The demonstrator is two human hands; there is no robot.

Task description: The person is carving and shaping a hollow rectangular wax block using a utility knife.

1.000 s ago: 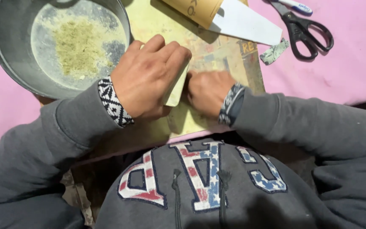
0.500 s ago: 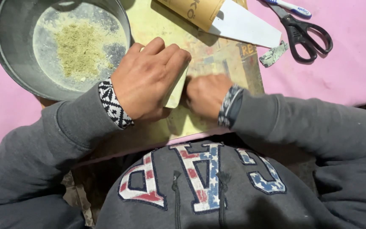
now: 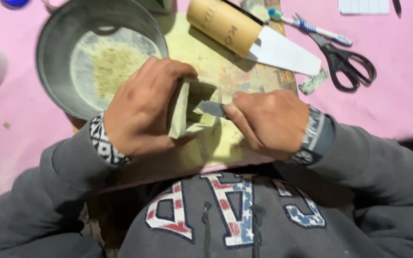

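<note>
My left hand [image 3: 142,107] grips a pale, folded piece of paper [image 3: 181,112] and holds it upright over a yellowish work board [image 3: 201,62]. My right hand [image 3: 266,122] pinches a small grey flap of the same paper [image 3: 211,109] right beside it, fingers closed on it. Both wrists show patterned cuffs under grey sleeves. The lower part of the paper is hidden behind my left fingers.
A grey metal bowl [image 3: 60,62] with yellowish powder sits at the upper left. A cardboard tube [image 3: 223,26] with a white paper sheet [image 3: 285,52] lies at the top. Black scissors [image 3: 347,62] and a toothbrush [image 3: 307,26] rest on the pink cloth [image 3: 397,100].
Both hands have lifted off the board and parted; the paper now stands up between them instead of lying pressed flat. The view has shifted and come closer.
</note>
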